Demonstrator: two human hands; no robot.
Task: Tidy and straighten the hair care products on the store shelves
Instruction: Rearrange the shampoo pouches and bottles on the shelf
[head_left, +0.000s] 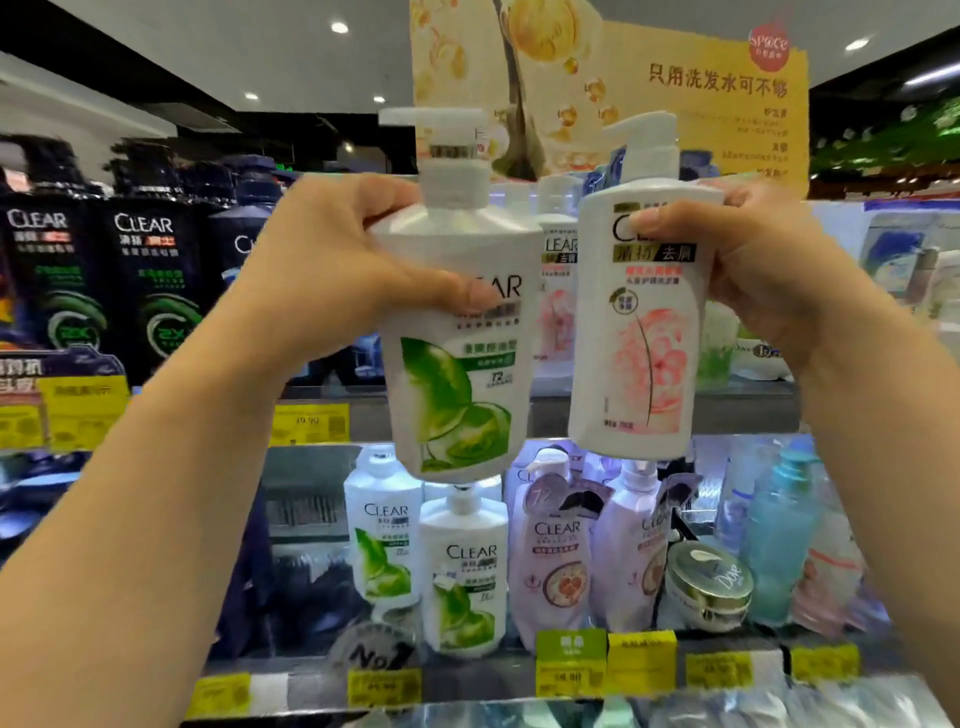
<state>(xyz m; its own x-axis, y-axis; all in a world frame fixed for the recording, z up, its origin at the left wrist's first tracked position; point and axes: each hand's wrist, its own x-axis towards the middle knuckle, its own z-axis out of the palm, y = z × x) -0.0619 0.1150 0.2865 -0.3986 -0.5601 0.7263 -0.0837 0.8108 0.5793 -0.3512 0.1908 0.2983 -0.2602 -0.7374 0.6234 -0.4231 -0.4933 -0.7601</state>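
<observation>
1. Left hand (332, 260) wrapped round the shoulder of a green bottle (457, 332), thumb pressed across the label, fingers curled behind the neck; bottle held in the air, tilted slightly, pump at the top.
2. Right hand (748, 270) gripping a pink bottle (644, 332) from the right, thumb on the front label, fingers curled behind; also off the shelf, close beside the green one but apart.
3. Behind both, upper shelf (748, 410) with another pink bottle between them, farther back.
4. Far left on that shelf: dark bottles (145, 291), upright in a row.
5. Lower shelf (493, 675): two green bottles, lilac bottles (558, 566), a tilted jar (709, 584), a teal bottle (779, 535).
6. Yellow price tags (641, 657) along both shelf edges.
7. Poster (717, 104) above, far.
</observation>
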